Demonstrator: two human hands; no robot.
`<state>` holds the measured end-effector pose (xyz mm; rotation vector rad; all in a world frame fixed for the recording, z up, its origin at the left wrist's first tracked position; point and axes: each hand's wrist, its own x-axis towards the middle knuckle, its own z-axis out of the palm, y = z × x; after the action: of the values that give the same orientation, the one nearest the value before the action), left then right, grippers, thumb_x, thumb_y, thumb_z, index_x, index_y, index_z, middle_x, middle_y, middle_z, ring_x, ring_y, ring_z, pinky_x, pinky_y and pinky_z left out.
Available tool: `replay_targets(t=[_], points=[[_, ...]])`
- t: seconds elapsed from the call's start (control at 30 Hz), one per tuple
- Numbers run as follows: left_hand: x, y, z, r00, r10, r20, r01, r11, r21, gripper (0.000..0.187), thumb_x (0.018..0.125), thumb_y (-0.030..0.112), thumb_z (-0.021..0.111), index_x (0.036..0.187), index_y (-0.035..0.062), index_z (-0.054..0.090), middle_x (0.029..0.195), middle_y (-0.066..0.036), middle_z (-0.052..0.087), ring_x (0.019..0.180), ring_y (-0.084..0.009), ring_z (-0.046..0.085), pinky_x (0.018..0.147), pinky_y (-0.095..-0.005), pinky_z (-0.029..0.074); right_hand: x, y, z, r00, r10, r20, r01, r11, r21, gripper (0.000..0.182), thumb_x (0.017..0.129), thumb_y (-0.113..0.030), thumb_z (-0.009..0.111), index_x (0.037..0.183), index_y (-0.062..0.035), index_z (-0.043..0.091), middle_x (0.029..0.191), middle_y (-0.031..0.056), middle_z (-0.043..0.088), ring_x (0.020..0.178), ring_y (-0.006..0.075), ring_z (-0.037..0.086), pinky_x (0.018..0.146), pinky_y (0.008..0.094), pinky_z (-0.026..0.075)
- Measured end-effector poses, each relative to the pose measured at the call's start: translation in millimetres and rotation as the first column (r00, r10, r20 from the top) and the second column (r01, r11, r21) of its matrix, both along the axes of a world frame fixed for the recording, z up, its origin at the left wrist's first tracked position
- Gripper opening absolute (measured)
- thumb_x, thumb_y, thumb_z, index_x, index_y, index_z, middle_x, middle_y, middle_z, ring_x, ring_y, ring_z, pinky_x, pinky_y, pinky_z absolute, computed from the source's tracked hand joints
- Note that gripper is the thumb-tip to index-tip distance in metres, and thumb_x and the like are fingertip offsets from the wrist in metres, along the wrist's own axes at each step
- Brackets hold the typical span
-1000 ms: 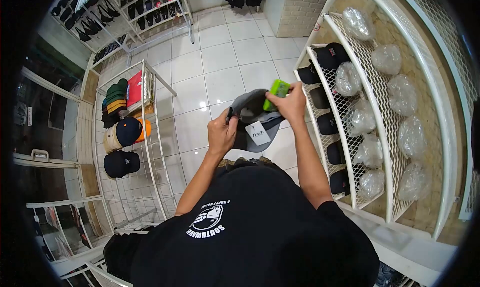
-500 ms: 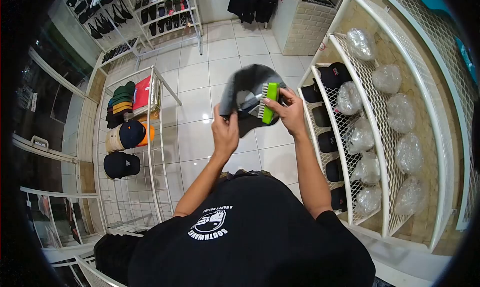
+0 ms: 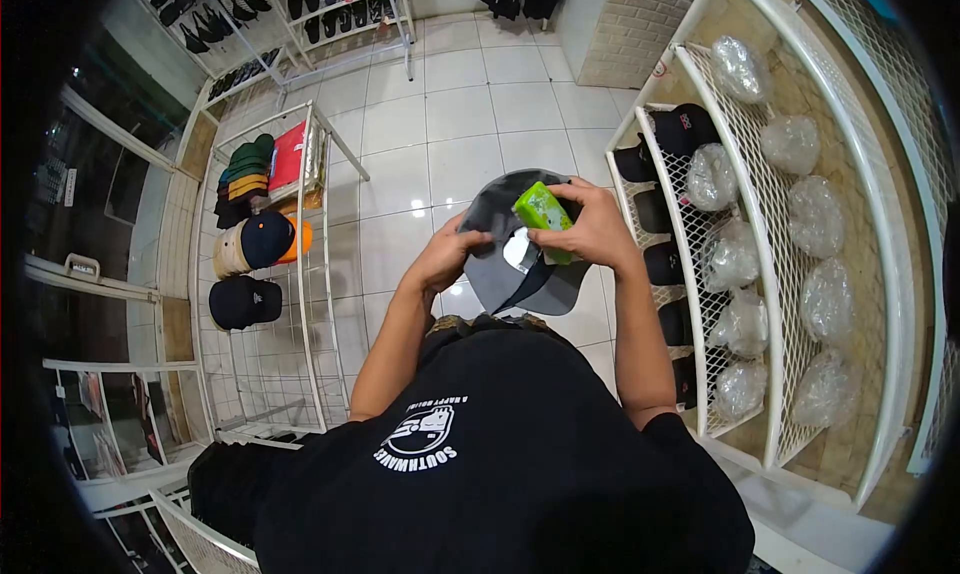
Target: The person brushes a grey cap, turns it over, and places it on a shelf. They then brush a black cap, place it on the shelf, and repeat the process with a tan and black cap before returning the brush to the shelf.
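Observation:
A grey cap (image 3: 490,274) is held in front of my body, its inside facing up, with a white label (image 3: 519,251) showing within. My left hand (image 3: 441,255) grips the cap's left edge, thumb over the rim. In my right hand (image 3: 594,228) is a green brush (image 3: 541,208), pinched between thumb and fingers over the right part of the cap's inside. The brush's green back faces up, and its bristles are hidden.
To the right, a white mesh rack (image 3: 765,274) holds black caps (image 3: 683,130) and several plastic-wrapped items (image 3: 814,216). On the left, a white rack (image 3: 321,324) carries stacked caps (image 3: 246,299). Shoe shelves (image 3: 345,9) stand at the back.
The cap has moved lower and turned, showing more of its inside. The brush has tipped from bristles visible at its left side to its green back facing up.

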<state>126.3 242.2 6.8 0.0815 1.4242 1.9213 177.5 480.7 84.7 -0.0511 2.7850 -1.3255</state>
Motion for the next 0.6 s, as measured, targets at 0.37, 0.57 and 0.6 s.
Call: replay_targets(t=[0.37, 0.57, 0.6], points=[[27.3, 17.8, -4.6, 0.988, -0.038, -0.15, 0.03, 0.998, -0.054, 0.071, 0.077, -0.012, 0.05, 0.147, 0.0016, 0.044, 0.112, -0.007, 0.061, 0.092, -0.0133, 0.058, 0.078, -0.0263, 0.048, -0.7, -43.6, -66.0, 0.861, -0.152, -0.485, 0.223, 0.97, 0.093, 0.078, 0.079, -0.03, 0.083, 0.141, 0.006, 0.052, 0.103, 0.0201, 0.065, 0.09, 0.0348, 0.067, 0.082, 0.0428, 0.055], [18.4, 15.1, -3.7, 0.97, -0.131, -0.206, 0.1, 0.983, -0.152, 0.078, 0.078, -0.014, 0.049, 0.153, 0.001, 0.036, 0.118, -0.005, 0.061, 0.101, -0.0111, 0.06, 0.086, -0.0253, 0.049, 0.2, -55.7, -69.1, 0.825, -0.189, -0.532, 0.278, 0.956, 0.093, 0.069, 0.085, -0.025, 0.079, 0.142, 0.0043, 0.052, 0.116, 0.024, 0.066, 0.1, 0.0392, 0.068, 0.086, 0.0427, 0.054], [15.8, 10.8, -5.0, 0.969, -0.117, -0.216, 0.094, 0.989, -0.116, 0.077, 0.079, -0.014, 0.049, 0.154, 0.0015, 0.036, 0.117, -0.005, 0.061, 0.098, -0.01, 0.06, 0.083, -0.0246, 0.049, 0.8, -52.1, -68.9, 0.843, -0.19, -0.503, 0.24, 0.97, 0.035, 0.069, 0.085, -0.024, 0.078, 0.142, 0.0035, 0.052, 0.117, 0.0239, 0.066, 0.101, 0.0394, 0.068, 0.087, 0.042, 0.054]])
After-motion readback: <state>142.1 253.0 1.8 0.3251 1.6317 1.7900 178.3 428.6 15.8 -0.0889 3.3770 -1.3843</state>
